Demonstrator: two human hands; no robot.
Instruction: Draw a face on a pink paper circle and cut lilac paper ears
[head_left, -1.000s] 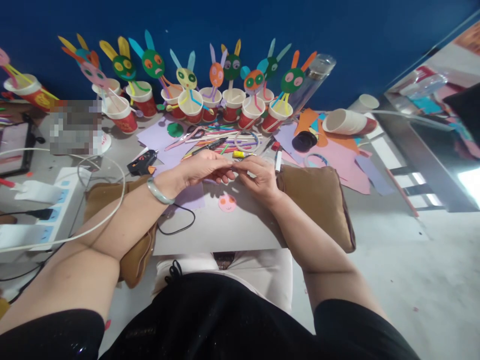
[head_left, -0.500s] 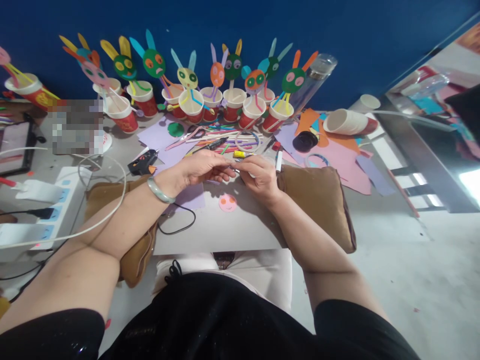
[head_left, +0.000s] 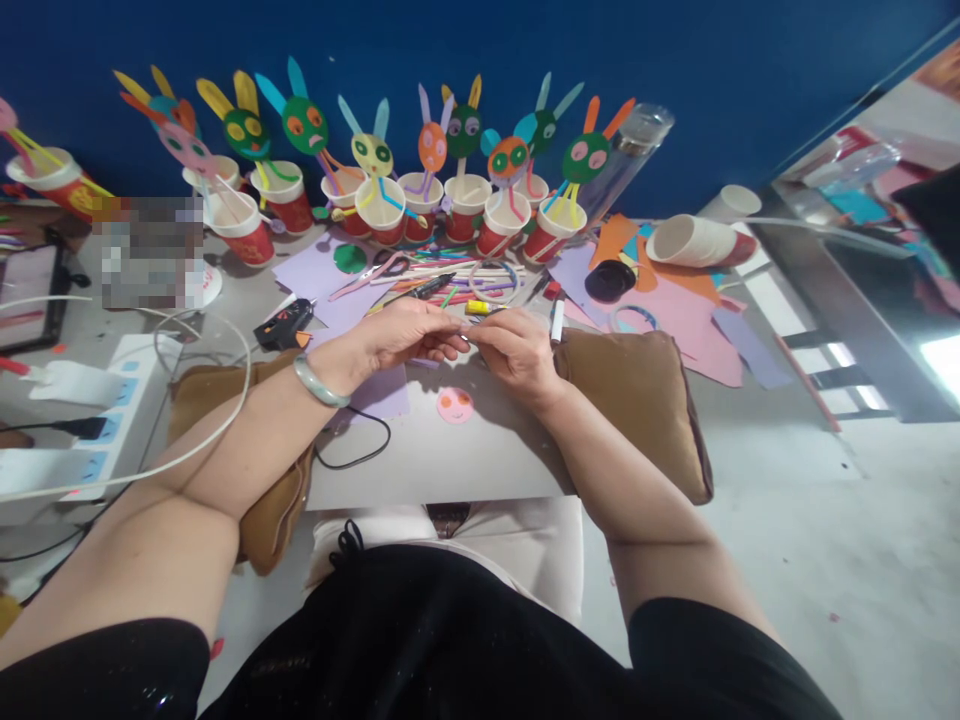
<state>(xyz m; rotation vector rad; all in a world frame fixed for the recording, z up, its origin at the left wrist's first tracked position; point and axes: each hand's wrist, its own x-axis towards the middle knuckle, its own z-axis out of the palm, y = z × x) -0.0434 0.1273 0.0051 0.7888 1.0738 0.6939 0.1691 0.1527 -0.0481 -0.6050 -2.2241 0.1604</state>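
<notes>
My left hand (head_left: 420, 333) and my right hand (head_left: 517, 350) meet over the middle of the table, their fingertips pinched together. Something small sits between the fingers; it is too small and too covered to name. Just below the hands, a round pink paper face (head_left: 454, 405) with orange eyes and a drawn mouth lies flat on the table. Behind my fingers are a yellow-labelled tube (head_left: 478, 308) and a heap of coloured sticks (head_left: 457, 274). A white marker (head_left: 557, 320) is close to my right hand.
Red paper cups (head_left: 246, 240) holding paper rabbit figures line the blue wall. A black glue gun (head_left: 283, 325) rests at left, near a white power strip (head_left: 112, 415) and cables. Brown cushions (head_left: 630, 410) lie under both forearms. Stacked cups (head_left: 694, 243) and coloured paper (head_left: 686, 330) are at right.
My hands stay almost in place, fingertips still together, with only a slight shift of the right fingers. The camera view has moved very slightly.
</notes>
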